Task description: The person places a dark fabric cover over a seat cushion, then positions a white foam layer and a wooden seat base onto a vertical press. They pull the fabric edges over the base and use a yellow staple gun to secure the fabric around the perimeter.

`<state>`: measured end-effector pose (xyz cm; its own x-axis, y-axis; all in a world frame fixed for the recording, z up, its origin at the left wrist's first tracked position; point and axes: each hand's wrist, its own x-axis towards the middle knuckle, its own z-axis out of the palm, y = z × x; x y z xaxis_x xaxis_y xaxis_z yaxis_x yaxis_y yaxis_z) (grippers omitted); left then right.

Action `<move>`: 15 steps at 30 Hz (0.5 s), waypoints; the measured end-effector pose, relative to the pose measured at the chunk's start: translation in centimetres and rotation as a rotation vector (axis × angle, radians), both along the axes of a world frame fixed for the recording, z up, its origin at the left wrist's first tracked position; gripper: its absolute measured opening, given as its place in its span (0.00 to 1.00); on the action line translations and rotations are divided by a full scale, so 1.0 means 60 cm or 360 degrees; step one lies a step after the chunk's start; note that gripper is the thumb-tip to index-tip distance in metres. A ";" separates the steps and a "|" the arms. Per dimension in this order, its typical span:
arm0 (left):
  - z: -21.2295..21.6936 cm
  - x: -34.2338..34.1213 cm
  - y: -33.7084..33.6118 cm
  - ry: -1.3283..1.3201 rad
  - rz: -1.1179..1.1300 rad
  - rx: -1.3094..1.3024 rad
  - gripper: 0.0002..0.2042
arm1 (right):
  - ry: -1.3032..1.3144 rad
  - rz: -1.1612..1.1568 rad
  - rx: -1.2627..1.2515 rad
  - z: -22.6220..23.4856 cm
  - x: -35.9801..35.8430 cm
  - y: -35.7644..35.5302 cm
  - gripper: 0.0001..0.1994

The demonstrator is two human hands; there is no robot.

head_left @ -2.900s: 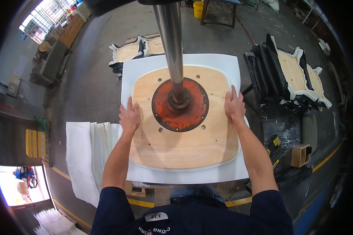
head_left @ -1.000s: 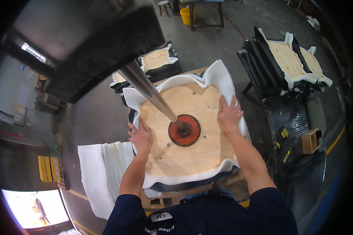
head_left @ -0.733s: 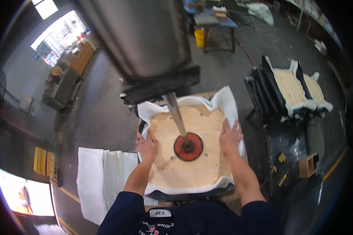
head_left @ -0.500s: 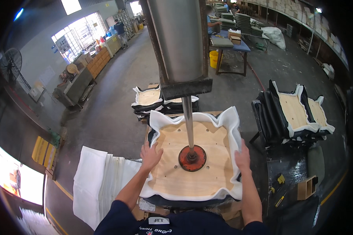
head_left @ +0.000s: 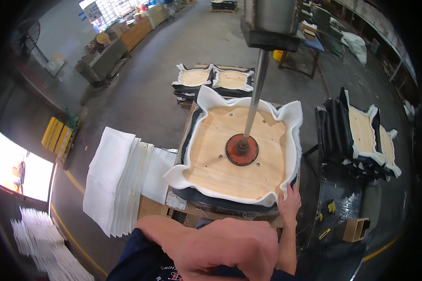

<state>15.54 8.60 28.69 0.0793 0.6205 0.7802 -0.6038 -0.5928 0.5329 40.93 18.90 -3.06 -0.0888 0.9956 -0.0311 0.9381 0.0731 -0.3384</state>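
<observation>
My right hand (head_left: 290,204) rests at the near right corner of the wooden seat panel (head_left: 234,150), fingers close together and laid flat against the white foam edge (head_left: 267,200) that curls up round it, gripping nothing. My left hand (head_left: 229,248) is raised close to the camera, large and blurred, blocking the near edge of the bench (head_left: 187,208); I cannot tell how its fingers are set. The panel lies on that bench in front of me, pinned at its centre by a round red press plate (head_left: 242,150) on a steel rod (head_left: 255,93) that comes down from the machine head (head_left: 272,23) above. A stack of white foam sheets (head_left: 115,180) lies to my left, just beside the bench. Finished seat pads stand on edge to my right (head_left: 361,136), and two more (head_left: 213,78) sit on the floor beyond the bench. Yellow-handled tools (head_left: 328,218) and a small wooden box (head_left: 355,228) lie near my right arm.
</observation>
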 end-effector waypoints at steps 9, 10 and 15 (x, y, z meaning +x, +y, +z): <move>0.058 0.043 -0.059 -0.0213 0.0682 -0.0455 0.08 | 0.0214 0.0027 -0.0038 -0.025 0.038 0.006 0.25; 0.057 0.036 -0.072 -0.0099 0.0863 -0.0490 0.08 | 0.0011 -0.0031 0.0057 -0.011 0.034 -0.006 0.25; -0.044 -0.126 -0.127 0.0840 0.2037 0.0142 0.04 | 0.0801 0.0204 0.0441 0.105 -0.033 -0.084 0.17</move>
